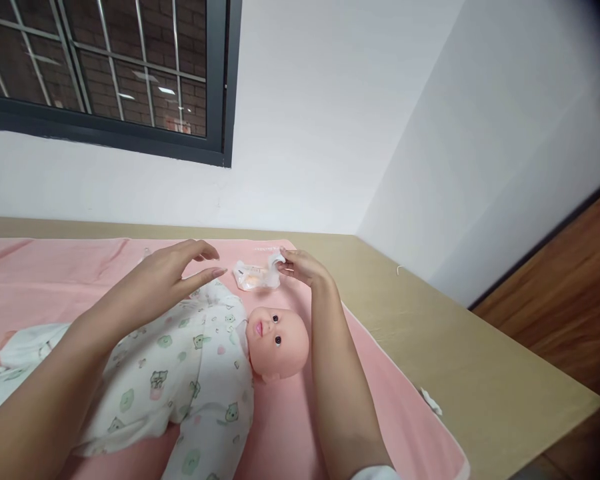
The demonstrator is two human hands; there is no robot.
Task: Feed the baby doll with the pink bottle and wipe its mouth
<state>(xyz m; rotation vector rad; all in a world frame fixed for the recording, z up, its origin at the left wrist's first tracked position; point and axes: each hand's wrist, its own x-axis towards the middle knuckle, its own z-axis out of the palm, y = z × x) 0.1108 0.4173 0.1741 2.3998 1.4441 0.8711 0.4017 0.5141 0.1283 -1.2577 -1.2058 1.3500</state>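
Right hand [303, 268] pinches the three-o'clock end of a crumpled, translucent white plastic packet [253, 275] — thumb and fingertips closed on its edge — at eleven o'clock from the bald head [284, 343] of a peach vinyl baby doll [215, 357] in a bear-printed white suit [145, 400], over a pink cloth mat [280, 427]. Left hand [169, 272], at the packet's nine o'clock, is empty, thumb and fingers apart; bracing the packet's nearer end with it would likely keep the thin wrapping steady
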